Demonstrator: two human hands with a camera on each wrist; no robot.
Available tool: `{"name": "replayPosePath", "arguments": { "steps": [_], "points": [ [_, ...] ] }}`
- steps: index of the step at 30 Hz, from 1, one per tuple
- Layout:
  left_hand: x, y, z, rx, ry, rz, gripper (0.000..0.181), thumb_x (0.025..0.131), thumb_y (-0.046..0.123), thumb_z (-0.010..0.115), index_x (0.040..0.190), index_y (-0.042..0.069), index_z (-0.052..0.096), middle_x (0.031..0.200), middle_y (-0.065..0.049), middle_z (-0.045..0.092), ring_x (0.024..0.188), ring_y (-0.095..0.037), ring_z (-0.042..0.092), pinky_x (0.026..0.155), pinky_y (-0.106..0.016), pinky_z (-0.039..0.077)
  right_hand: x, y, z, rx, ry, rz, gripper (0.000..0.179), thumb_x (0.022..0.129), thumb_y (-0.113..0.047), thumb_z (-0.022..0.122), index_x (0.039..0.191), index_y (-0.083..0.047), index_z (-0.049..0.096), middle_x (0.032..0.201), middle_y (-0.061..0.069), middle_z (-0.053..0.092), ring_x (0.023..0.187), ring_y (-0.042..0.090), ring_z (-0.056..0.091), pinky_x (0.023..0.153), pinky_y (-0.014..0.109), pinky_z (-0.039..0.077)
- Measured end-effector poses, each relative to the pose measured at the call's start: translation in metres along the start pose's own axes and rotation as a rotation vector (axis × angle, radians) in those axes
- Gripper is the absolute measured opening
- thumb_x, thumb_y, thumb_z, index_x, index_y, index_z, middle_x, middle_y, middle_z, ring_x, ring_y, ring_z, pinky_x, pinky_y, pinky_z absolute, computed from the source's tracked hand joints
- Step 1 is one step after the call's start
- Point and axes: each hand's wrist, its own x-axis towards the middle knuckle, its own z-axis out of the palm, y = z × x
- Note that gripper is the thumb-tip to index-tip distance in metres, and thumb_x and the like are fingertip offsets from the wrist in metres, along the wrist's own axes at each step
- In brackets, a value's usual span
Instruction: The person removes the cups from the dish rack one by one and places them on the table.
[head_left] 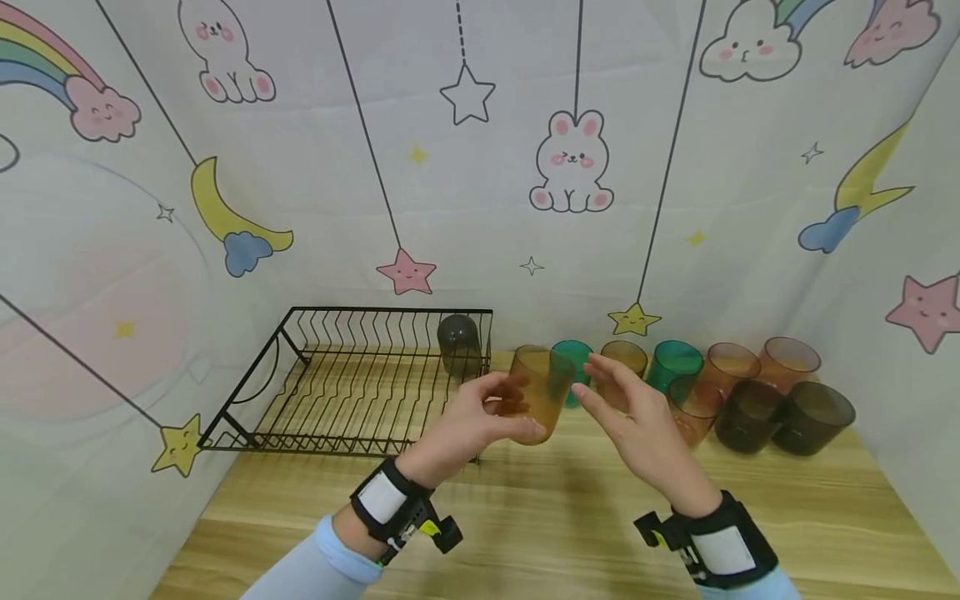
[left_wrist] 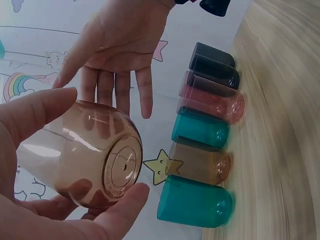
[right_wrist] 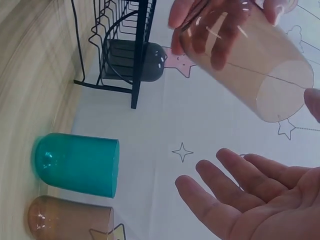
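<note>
My left hand [head_left: 467,423] grips a clear amber tumbler [head_left: 542,400] above the table, fingers behind it and thumb across its lower front. In the left wrist view the tumbler's round base [left_wrist: 124,167] faces the camera. Just right of the tumbler is my right hand [head_left: 639,423], its fingers spread and its palm turned toward the cup. The right wrist view shows a gap between the right fingers [right_wrist: 227,187] and the tumbler's open rim. Behind the hands, a teal tumbler [head_left: 573,354] stands upright on the table.
A black wire dish rack [head_left: 352,450] stands at left, with a dark grey tumbler [head_left: 459,342] upside down in its right end. Several amber, teal, pink and dark grey tumblers [head_left: 813,421] stand upright at right. A printed cloth [head_left: 480,200] hangs behind the wooden table [head_left: 525,533].
</note>
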Motion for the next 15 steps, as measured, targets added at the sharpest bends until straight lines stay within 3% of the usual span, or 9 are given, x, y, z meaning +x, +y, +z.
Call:
{"name": "replayPosePath", "arguments": {
  "steps": [8,15],
  "points": [
    [0.005,-0.007,0.012,-0.025,0.001,0.024,0.063,0.072,0.026,0.081,0.127,0.023,0.051,0.129,0.004,0.052,0.12,-0.021,0.051,0.09,-0.035,0.051,0.003,-0.004,0.003,0.089,-0.068,0.0,0.068,0.083,-0.054,0.061,0.141,-0.03,0.035,0.144,-0.003,0.042,0.133,0.018,0.042,0.101,0.041,0.044],
    [0.008,-0.013,0.02,-0.048,-0.016,0.042,0.063,0.073,0.021,0.08,0.128,0.02,0.05,0.13,0.003,0.051,0.123,-0.023,0.049,0.092,-0.036,0.05,0.004,-0.005,0.009,0.088,-0.074,-0.012,0.072,0.08,-0.054,0.065,0.141,-0.029,0.036,0.141,-0.004,0.046,0.131,0.015,0.044,0.101,0.041,0.045]
  ]
}}
